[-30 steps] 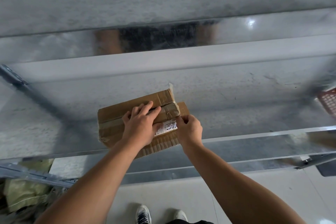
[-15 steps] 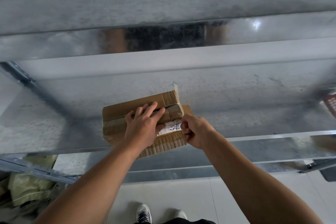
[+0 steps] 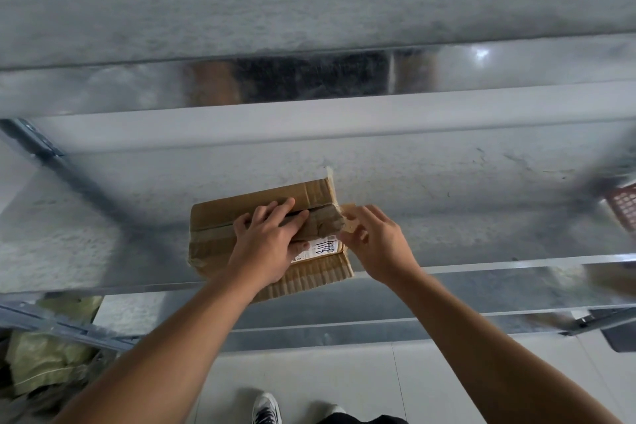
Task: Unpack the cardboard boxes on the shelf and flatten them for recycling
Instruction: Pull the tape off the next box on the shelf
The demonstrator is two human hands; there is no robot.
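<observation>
A small brown cardboard box (image 3: 220, 227), sealed with brown tape and bearing a white label (image 3: 320, 249), lies near the front edge of a metal shelf (image 3: 481, 203). My left hand (image 3: 266, 244) rests on top of the box, fingers straight and reaching over the centre seam. My right hand (image 3: 373, 244) is at the box's right end, its fingers against the end flap and tape there. Motion blur hides whether those fingers pinch anything.
Another metal shelf (image 3: 309, 10) spans the view above. A reddish perforated basket (image 3: 623, 206) sits at the far right of the shelf. Green sacks (image 3: 44, 354) lie low at the left. My shoes (image 3: 266, 408) stand on pale floor tiles below.
My right hand has moved up and to the right along the box's right end, with its fingers spreading. My left hand stays pressed on top of the box.
</observation>
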